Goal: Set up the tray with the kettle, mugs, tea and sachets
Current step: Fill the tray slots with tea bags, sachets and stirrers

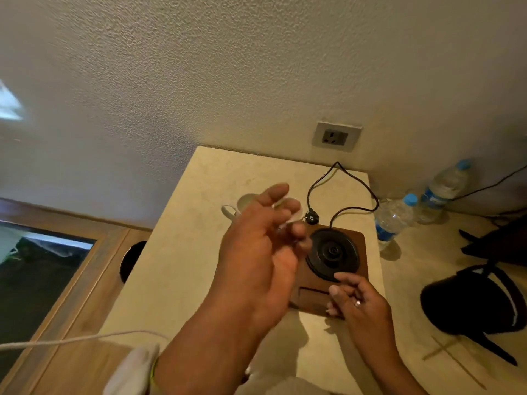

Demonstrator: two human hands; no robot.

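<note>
Early stage, we judge: brown wooden tray [358, 238] holds only the round black kettle base [332, 253]; white mugs [245, 202] lie beyond our left hand [256, 252], fingers loosely spread; right hand [359, 303] fingers curl at the tray's edge, grip unclear.

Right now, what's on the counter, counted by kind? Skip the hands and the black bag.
Mugs: 2
Water bottles: 2
Wooden tray: 1
Kettle base: 1
Plug: 1
Total: 7
</note>
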